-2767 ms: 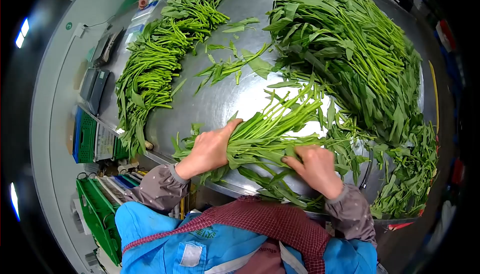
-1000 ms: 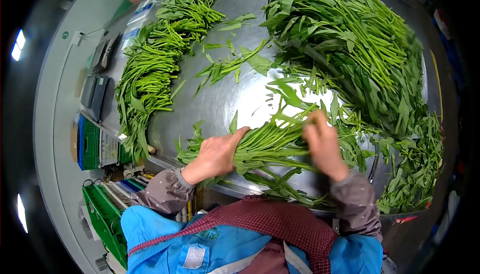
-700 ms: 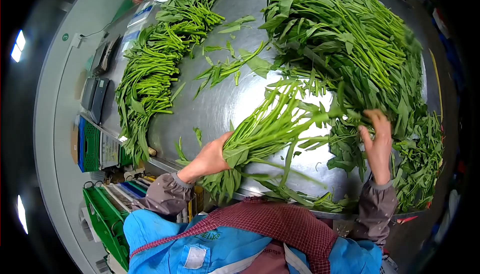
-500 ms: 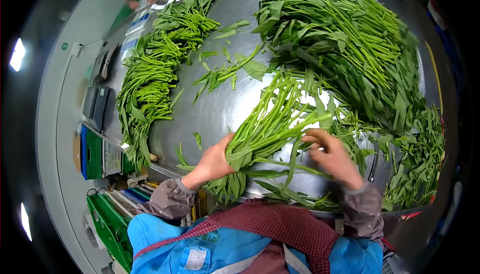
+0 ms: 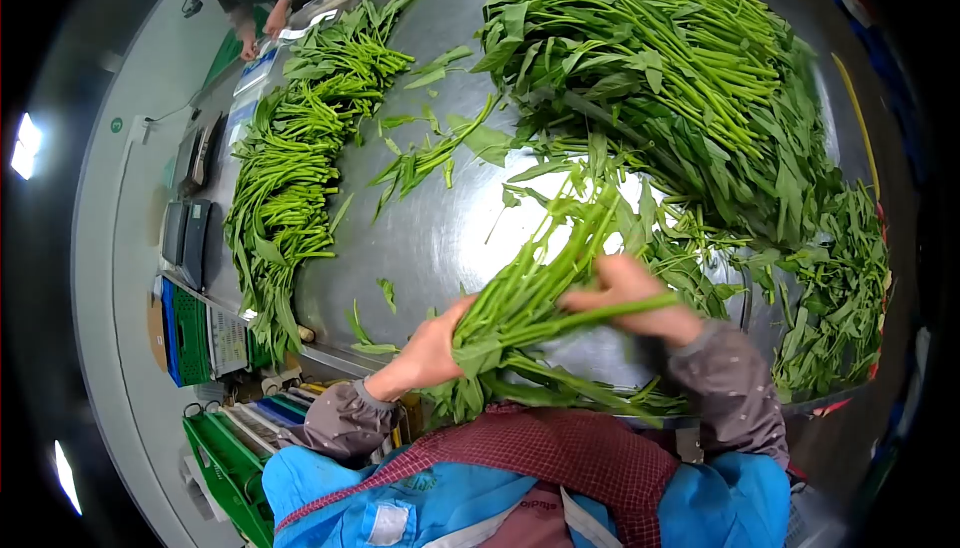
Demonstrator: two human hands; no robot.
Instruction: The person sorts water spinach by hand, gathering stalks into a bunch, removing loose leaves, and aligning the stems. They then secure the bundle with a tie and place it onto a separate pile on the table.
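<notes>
A bunch of water spinach (image 5: pixel 525 283) slants up and away over the metal table, stems outward and leaves hanging toward my body. My left hand (image 5: pixel 432 350) is wrapped round its leafy lower part. Right at the stems on the other side is my right hand (image 5: pixel 640 298), blurred by motion, with one thick stem crossing in front of it. I cannot tell whether its fingers grip any stems. Loose leaves and stems lie below the bunch near the table's front edge.
A large heap of water spinach (image 5: pixel 650 78) fills the back right. A row of bunches (image 5: pixel 300 163) lines the left side, near scales (image 5: pixel 185 233). Trimmed leaves (image 5: pixel 835 298) are piled at right. Green crates (image 5: pixel 225 458) stand below left. Another person's hands (image 5: pixel 262 33) work at the far left.
My right hand has moved left and up against the stems. The bunch has shifted slightly, still in my left hand. The view has moved a little, and the other person's hands have moved.
</notes>
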